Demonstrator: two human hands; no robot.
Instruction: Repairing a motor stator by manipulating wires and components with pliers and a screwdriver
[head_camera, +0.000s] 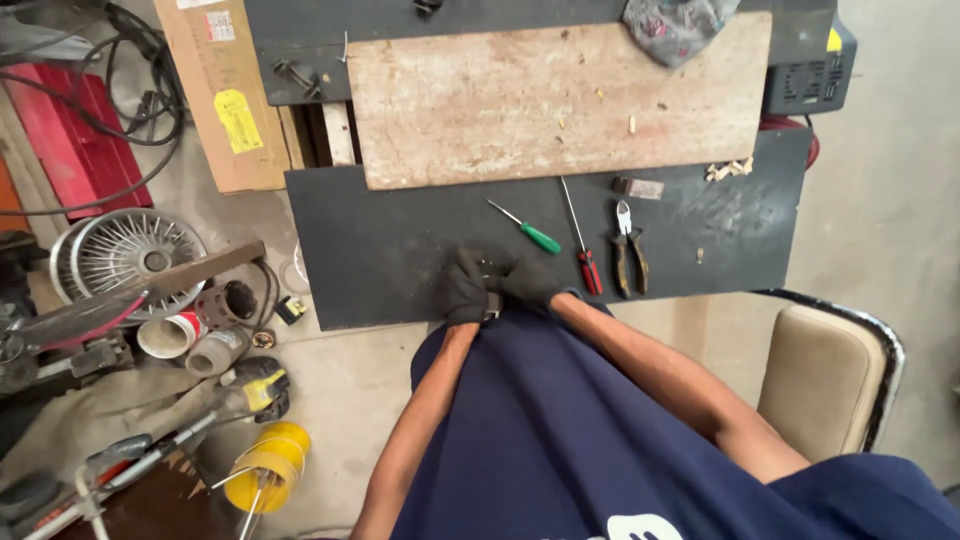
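Note:
Both of my hands wear black gloves and meet at the near edge of a dark workboard (400, 240). My left hand (466, 288) and my right hand (528, 282) are closed together around a small metal part (492, 303), mostly hidden by the gloves. Just beyond my right hand lie a green-handled screwdriver (528, 229), a red-handled screwdriver (583, 248) and a pair of pliers (627, 250) with dark and orange handles.
A worn pale wooden board (560, 100) lies across the bench with a crumpled cloth (675, 25) on its far end. A padded chair (825, 375) stands to the right. On the floor at left are a fan guard (125, 250), a cardboard box (215, 90), cups and a yellow spool (265, 465).

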